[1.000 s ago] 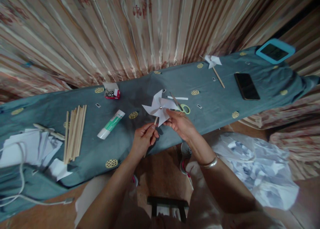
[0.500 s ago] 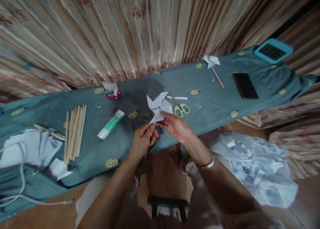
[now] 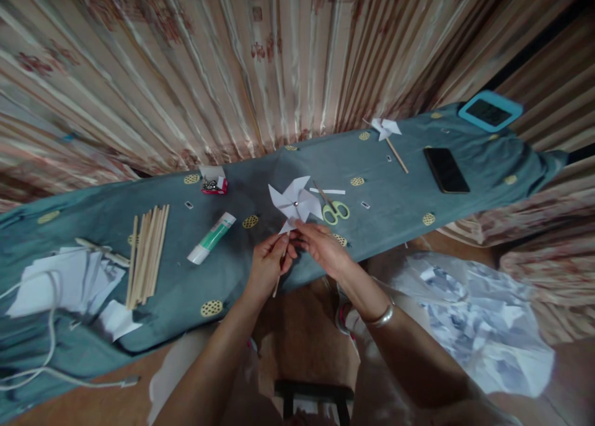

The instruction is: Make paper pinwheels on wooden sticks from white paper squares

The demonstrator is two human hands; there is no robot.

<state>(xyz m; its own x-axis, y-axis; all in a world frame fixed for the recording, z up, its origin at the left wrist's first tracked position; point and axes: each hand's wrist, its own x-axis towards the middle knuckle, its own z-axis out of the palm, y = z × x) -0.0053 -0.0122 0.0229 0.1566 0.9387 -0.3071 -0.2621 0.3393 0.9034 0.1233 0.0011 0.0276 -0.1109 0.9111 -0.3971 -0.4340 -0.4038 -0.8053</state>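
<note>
A white paper pinwheel point(image 3: 294, 204) on a thin wooden stick is held up over the near edge of a blue-grey cloth-covered table point(image 3: 395, 190). My left hand point(image 3: 267, 263) is closed round the stick just below the paper. My right hand point(image 3: 320, 246) pinches the lower edge of the pinwheel with its fingertips. Both hands meet under the paper wheel. Green-handled scissors point(image 3: 335, 211) and a white paper strip point(image 3: 328, 191) lie just right of the pinwheel.
A bundle of wooden sticks point(image 3: 147, 253), a glue tube point(image 3: 214, 239), a small red box of pins point(image 3: 212, 183) and white paper sheets point(image 3: 65, 283) lie to the left. A second pinwheel point(image 3: 388, 131), a black phone point(image 3: 445, 169) and a blue-framed device point(image 3: 490, 111) lie right. Curtains hang behind.
The pinwheel has turned and now looks smaller and nearer the table. My right hand has slid from the wheel's right blade to its lower edge. The view has tilted a little.
</note>
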